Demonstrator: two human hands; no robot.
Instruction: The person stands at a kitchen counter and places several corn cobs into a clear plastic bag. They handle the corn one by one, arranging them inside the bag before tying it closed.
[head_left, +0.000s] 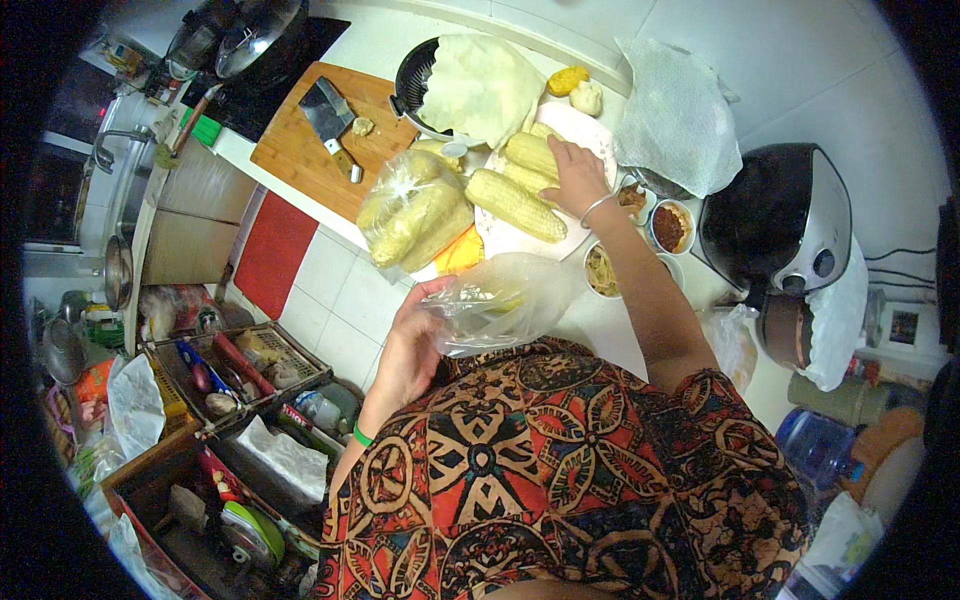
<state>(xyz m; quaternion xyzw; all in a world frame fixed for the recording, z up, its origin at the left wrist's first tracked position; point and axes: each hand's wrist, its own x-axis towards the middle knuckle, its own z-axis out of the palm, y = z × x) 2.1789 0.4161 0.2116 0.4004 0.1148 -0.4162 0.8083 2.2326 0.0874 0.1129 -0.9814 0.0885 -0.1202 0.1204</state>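
Note:
My left hand (411, 345) grips the edge of a clear plastic bag (517, 289), held low in front of my body. Something pale yellow shows faintly through the film. Over a white plate (517, 238), my right hand (579, 176) has its thumb and fingers about the end of a peeled corn cob (526, 154). Another cob (517, 204) lies nearest me on the plate, with more beside it. Left of the plate sits a filled clear bag of corn cobs (412, 210). My right palm hides part of the cobs under it.
A cleaver (328, 109) lies on a wooden cutting board (289, 142). Behind the plate, a pale cloth (480, 86) covers part of a black basket (414, 79). Small bowls of food, one with red sauce (670, 227), stand by my right forearm, before an air fryer (787, 217).

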